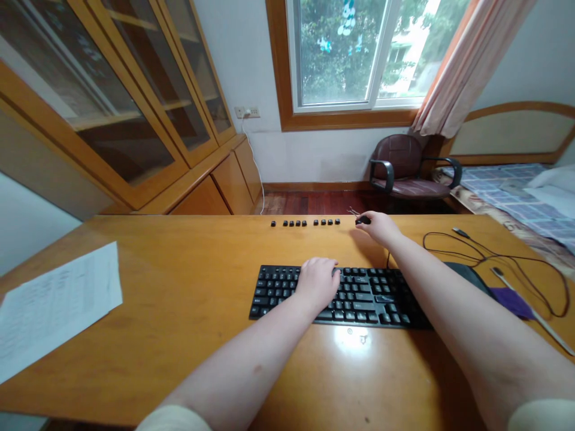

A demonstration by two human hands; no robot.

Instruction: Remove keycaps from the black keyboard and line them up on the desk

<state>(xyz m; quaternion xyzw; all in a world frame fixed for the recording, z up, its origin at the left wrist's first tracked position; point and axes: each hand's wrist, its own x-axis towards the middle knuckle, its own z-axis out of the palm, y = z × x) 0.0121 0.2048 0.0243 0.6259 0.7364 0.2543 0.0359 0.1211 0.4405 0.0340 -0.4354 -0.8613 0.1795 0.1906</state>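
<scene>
My left hand [318,280] lies over the upper middle of a black keyboard [359,299], palm down, holding nothing, its fingers partly foreshortened. Near the far edge of the desk, my right hand [381,227] is closed on a small black-handled keycap puller [363,220], whose thin wire prongs point up and to the left. To the left of that hand, several black keycaps [323,222] sit in a row with gaps along the far edge. A dark key-sized piece lies just under the puller's handle; whether the fingers touch it I cannot tell.
On the left of the wooden desk [179,287] lies a sheet of paper [67,299]. At right are a looped cable [480,257], a brush [534,311], a purple cloth [512,302] and a dark pouch [469,275]. A chair [399,167] stands beyond the desk.
</scene>
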